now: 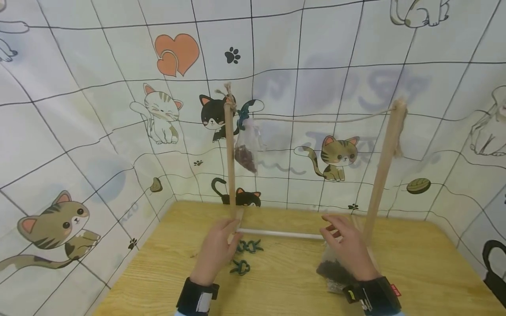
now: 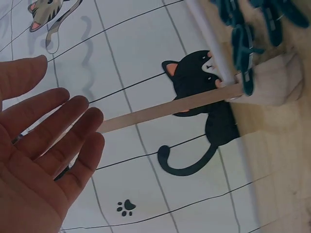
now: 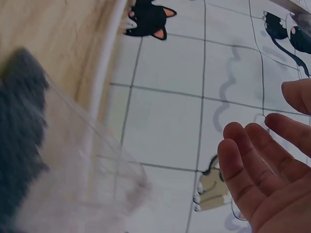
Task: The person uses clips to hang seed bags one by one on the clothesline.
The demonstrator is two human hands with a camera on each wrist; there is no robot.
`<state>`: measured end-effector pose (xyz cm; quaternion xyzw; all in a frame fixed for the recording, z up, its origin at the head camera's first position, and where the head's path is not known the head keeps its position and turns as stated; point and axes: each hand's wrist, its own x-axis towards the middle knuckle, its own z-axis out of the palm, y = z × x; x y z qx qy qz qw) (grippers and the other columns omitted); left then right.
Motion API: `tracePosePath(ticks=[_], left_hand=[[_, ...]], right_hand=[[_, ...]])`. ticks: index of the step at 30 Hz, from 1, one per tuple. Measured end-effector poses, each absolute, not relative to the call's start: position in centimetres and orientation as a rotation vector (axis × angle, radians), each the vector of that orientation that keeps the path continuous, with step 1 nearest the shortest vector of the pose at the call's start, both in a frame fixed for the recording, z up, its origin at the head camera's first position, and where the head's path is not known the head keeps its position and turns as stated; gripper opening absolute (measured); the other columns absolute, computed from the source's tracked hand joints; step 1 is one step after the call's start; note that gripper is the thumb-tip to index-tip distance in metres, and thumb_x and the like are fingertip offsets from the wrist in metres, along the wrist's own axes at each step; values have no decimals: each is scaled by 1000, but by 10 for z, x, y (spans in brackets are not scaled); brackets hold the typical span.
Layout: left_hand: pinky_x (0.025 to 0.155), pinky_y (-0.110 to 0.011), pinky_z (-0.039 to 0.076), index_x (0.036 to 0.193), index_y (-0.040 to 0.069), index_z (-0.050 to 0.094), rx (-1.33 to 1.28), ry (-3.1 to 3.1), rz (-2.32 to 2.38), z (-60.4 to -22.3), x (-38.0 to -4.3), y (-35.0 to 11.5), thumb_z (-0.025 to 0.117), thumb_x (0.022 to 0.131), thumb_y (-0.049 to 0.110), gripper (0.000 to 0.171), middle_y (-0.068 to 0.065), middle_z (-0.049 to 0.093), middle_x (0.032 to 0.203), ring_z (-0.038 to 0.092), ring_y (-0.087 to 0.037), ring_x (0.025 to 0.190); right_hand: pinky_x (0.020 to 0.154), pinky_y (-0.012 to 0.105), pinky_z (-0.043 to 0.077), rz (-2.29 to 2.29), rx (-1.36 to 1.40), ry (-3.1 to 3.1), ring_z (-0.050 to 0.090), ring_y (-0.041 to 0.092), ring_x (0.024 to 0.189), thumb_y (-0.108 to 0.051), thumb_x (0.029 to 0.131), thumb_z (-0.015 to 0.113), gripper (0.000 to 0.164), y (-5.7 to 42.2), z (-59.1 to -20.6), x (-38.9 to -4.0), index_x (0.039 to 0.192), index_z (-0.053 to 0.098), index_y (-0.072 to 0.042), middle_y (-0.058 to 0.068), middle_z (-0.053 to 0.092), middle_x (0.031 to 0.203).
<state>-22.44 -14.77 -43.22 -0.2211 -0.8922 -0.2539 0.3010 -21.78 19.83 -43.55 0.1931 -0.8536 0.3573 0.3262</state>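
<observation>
My left hand (image 1: 217,250) is held near the foot of the left wooden post (image 1: 230,166), its fingers loosely bent and nothing in them. In the left wrist view, the fingers (image 2: 73,126) overlap that post. My right hand (image 1: 349,245) hovers above a clear bag of dark material (image 1: 333,271), its fingers loosely spread and empty. The right wrist view shows the bag (image 3: 24,141) apart from the fingers (image 3: 252,160). From a cord (image 1: 324,121) strung between the posts, a green clip (image 1: 243,117) holds a small clear bag with reddish-brown contents (image 1: 246,158).
Several green clips (image 1: 241,267) lie on the wooden table (image 1: 276,281) by my left hand. A white rod (image 1: 280,234) joins the feet of the left post and the right post (image 1: 381,175). A cat-print sheet (image 1: 308,87) covers the wall behind. A black strap (image 1: 494,263) shows at far right.
</observation>
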Motion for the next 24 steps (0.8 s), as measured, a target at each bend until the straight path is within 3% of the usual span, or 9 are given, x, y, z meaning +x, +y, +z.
tracePosePath(ticks=[8,18,24], left_hand=[[89,-44,60,117,-1,75,-607,-2500,-672,-446,-218,-148,81,88,9,32,-16,71,116,69,-32,107],[71,-32,58,104,1,78,-712,-2753,-631,-451,-216,-148,86,80,6,26,-12,73,102,67,-22,85],[83,-44,59,108,0,77,-703,-2871,-590,-459,-214,-147,88,75,7,36,-13,72,109,68,-30,97]], right_hand=[[64,26,57,1090,543,-2248,66,12,81,3,87,79,34,161,-462,-215,120,73,-1,12,71,110],[69,26,55,1372,498,-2477,65,11,83,-10,95,74,30,124,-478,-210,124,73,-9,12,71,114],[69,27,55,1444,629,-2552,66,12,81,-16,98,71,33,107,-487,-207,128,69,-3,18,70,114]])
